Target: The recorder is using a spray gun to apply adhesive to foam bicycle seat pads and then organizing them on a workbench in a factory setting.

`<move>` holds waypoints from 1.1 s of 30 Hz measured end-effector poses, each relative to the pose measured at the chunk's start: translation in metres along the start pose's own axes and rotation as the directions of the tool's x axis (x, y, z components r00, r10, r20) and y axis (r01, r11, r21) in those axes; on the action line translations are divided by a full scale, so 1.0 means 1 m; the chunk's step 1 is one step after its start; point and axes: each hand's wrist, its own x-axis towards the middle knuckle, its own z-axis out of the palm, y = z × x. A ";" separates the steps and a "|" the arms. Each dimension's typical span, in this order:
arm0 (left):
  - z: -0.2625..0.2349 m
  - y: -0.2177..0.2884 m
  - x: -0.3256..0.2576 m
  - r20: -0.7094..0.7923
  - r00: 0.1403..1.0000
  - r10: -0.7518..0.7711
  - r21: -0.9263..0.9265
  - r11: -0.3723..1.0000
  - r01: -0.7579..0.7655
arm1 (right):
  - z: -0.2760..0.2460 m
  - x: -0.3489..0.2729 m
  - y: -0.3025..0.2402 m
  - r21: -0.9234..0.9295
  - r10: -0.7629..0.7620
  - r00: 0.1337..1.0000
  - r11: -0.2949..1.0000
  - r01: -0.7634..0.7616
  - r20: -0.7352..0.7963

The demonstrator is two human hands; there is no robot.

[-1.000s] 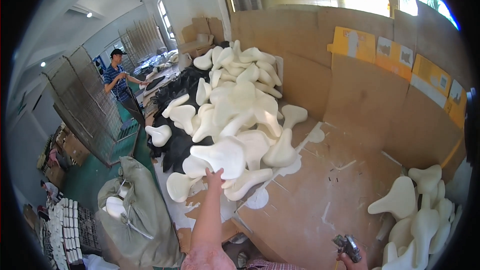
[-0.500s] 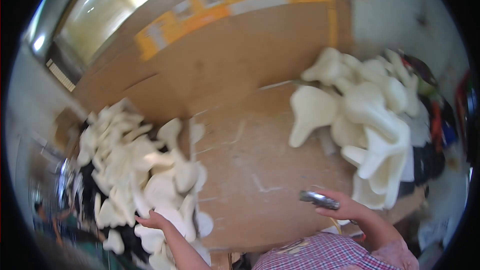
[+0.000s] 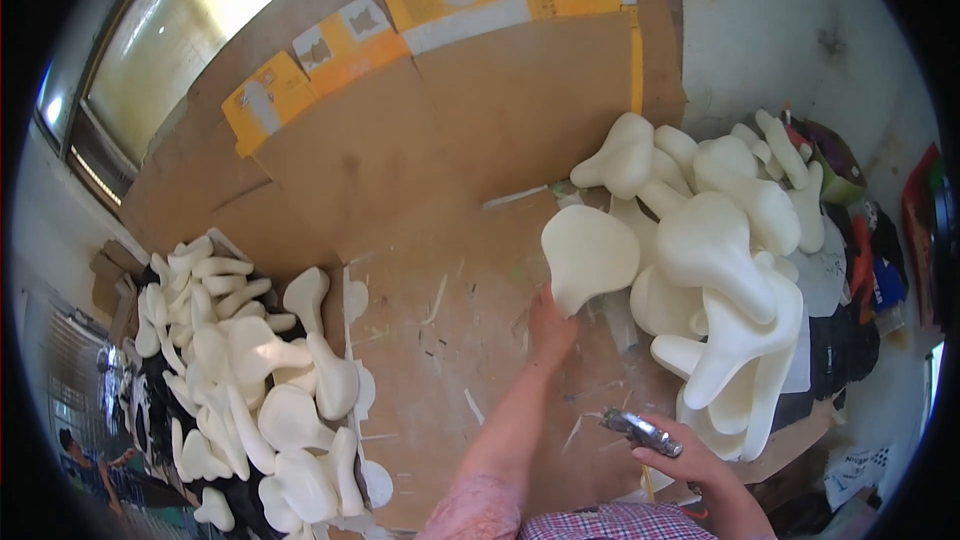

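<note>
My left hand (image 3: 550, 323) reaches forward to the narrow end of a cream, saddle-shaped foam pad (image 3: 592, 252) at the edge of the right-hand pile. Its fingers are closed at that end, partly hidden by the hand itself. In my right hand (image 3: 676, 452), nearer to me, is a silver metal hand tool (image 3: 642, 431), its tip pointing left; its exact kind I cannot make out. A thin yellow cord or hose (image 3: 647, 481) shows beneath that hand. Beside the tool lie more saddle-shaped foam pads (image 3: 717, 252), heaped on one another.
Another heap of cream foam pads (image 3: 262, 347) lies to the left. Scraps and glue-like marks dot the brown cardboard work surface (image 3: 430, 380). A tall cardboard panel (image 3: 480, 110) with yellow strips stands behind. Farther left, a person (image 3: 95, 465) appears in the background.
My left hand has left the left-hand heap and moved across to a foam pad on the right. My right hand still holds the tool. The view has shifted slightly.
</note>
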 end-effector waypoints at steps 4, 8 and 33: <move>-0.067 -0.014 0.001 0.181 0.976 0.116 0.007 0.993 -0.120 | -0.007 -0.002 0.010 0.107 0.023 0.999 0.994 -0.020 -0.029; -0.178 -0.074 -0.027 0.605 0.792 0.086 0.201 0.945 -0.256 | -0.006 0.002 -0.002 0.013 -0.045 0.991 0.999 0.043 0.126; -0.162 -0.137 -0.243 0.260 0.824 -0.504 -0.642 0.546 0.537 | 0.040 -0.133 -0.082 -0.149 -0.124 0.992 0.980 0.128 0.037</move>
